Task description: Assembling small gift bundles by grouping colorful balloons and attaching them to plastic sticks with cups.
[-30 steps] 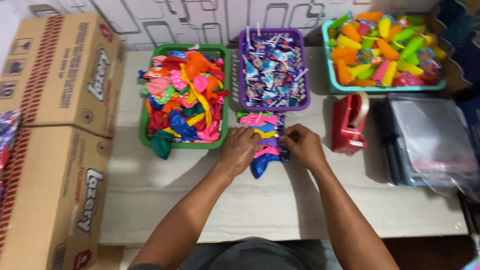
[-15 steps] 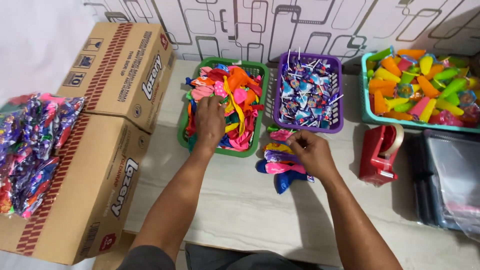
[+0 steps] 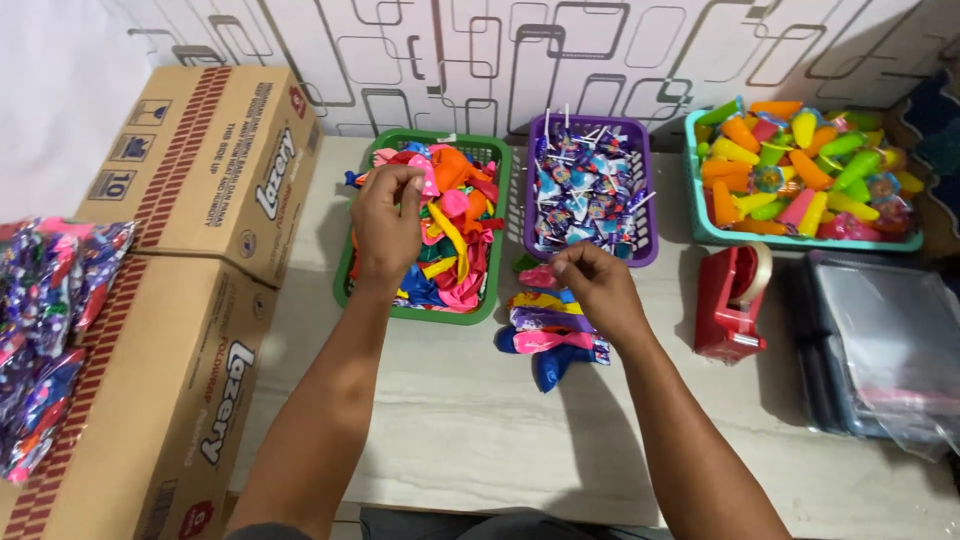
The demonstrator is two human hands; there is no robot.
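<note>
Head view: at upper centre of the frame, the left hand hovers over the green basket of uninflated balloons, fingertips pinched on what looks like one pink piece, while the right hand presses curled fingers, nearly closed, onto the small pile of balloons and wrapped candy on the table just below the purple basket of lollipops. Lifting one balloon cleanly, judged from the tangle, calls for a fingertip pinch and a straight upward pull. Two brown cardboard cartons with red striped bands fill the left edge, shiny purple packets beside them; a teal tray of coloured toys, a red tape dispenser and clear plastic bags sit right.
</note>
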